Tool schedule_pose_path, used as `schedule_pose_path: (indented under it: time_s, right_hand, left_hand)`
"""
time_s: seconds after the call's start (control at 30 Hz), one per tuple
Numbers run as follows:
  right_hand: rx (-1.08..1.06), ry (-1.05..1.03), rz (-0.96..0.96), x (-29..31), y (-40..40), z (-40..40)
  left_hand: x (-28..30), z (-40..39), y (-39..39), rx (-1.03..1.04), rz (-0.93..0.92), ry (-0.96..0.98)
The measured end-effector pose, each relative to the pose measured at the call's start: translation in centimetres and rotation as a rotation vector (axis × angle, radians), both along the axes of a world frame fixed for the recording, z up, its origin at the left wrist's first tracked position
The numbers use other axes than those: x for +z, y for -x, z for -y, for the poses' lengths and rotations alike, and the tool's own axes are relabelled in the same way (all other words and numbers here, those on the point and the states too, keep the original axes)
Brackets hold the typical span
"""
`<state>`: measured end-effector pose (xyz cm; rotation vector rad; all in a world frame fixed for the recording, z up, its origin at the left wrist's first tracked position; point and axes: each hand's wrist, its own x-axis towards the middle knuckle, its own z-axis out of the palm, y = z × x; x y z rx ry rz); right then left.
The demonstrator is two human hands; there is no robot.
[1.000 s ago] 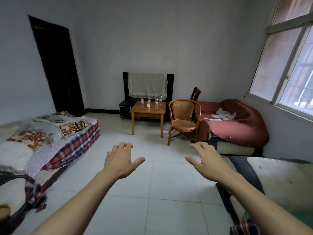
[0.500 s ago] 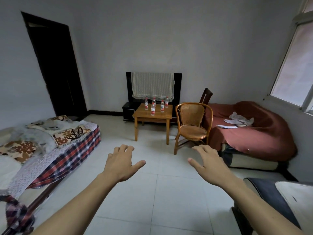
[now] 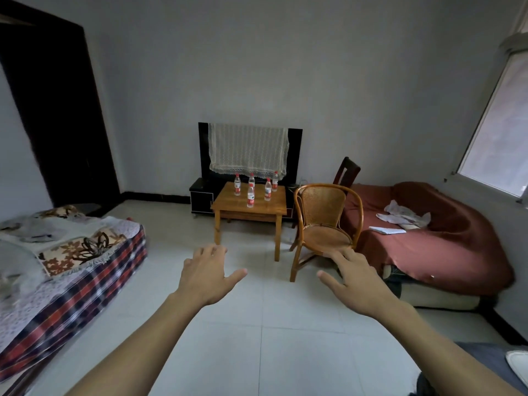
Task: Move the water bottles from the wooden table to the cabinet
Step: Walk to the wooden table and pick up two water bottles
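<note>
Five water bottles point(image 3: 251, 195) stand on the wooden surface point(image 3: 225, 202), in front of the black cabinet point(image 3: 201, 195). The left hand point(image 3: 207, 274) and right hand point(image 3: 355, 278) have spread fingers, holding nothing.

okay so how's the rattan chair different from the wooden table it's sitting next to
The rattan chair has a curved bent-cane frame and a rounded woven back; the wooden table is square with straight legs. The table carries five water bottles; the chair's seat holds nothing. The chair stands nearer the camera, at the table's right. Both are warm orange-brown and stand on the tiled floor.
</note>
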<state>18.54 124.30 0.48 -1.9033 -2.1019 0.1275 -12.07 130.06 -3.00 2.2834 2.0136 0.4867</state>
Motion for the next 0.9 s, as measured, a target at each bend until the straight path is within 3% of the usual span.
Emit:
schedule_pose_path:
  time_s: [0.33, 0.63, 0.9]
  right_hand:
    - [-0.05, 0.048, 0.001, -2.0, 1.6, -16.3]
    - [-0.053, 0.07, -0.099, -3.7, -1.5, -36.0]
    - [-0.022, 0.073, -0.061, -2.9, -3.0, -50.8]
  left_hand:
    - [-2.1, -17.0, 1.7, -0.023, 0.007, 0.07]
    - [-1.8, -35.3, -1.8, -0.007, -0.043, 0.07]
    - [-1.9, -49.3, -3.1, 0.021, -0.029, 0.09]
